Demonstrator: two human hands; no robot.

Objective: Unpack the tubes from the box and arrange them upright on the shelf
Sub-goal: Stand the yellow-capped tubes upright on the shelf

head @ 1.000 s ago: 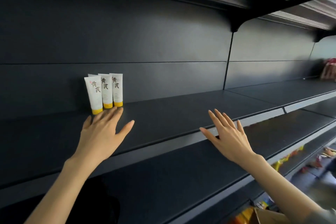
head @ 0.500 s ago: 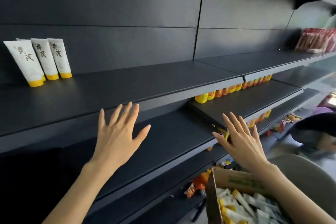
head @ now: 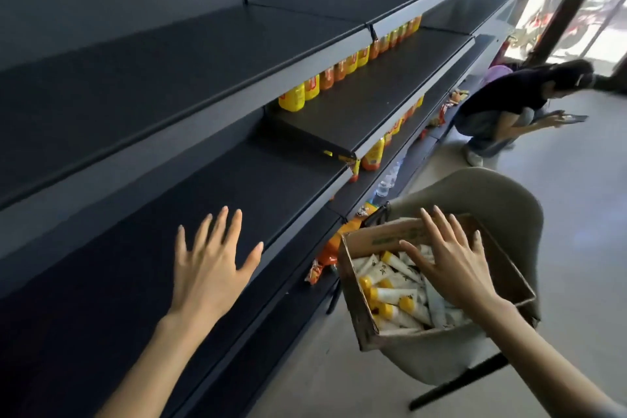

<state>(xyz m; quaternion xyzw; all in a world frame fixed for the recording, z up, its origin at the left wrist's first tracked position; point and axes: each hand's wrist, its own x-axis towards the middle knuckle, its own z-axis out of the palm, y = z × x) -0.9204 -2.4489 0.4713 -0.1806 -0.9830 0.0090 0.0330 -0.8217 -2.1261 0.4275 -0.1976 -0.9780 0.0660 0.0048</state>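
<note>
Dim dark shelving, blown-out daylight glare from upper right, wide-angle edge bending, slight softness

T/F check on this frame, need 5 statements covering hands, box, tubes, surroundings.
1. The right hand is over the open box with its fingers straight. True.
2. The left hand grips a tube. False: it is open, holds nothing, and is spread over the dark shelf.
3. The tubes in the box stand upright. False: they lie jumbled on their sides.
4. The box sits on a grey chair. True.
5. Yellow and orange bottles line a shelf further along. True.
</note>
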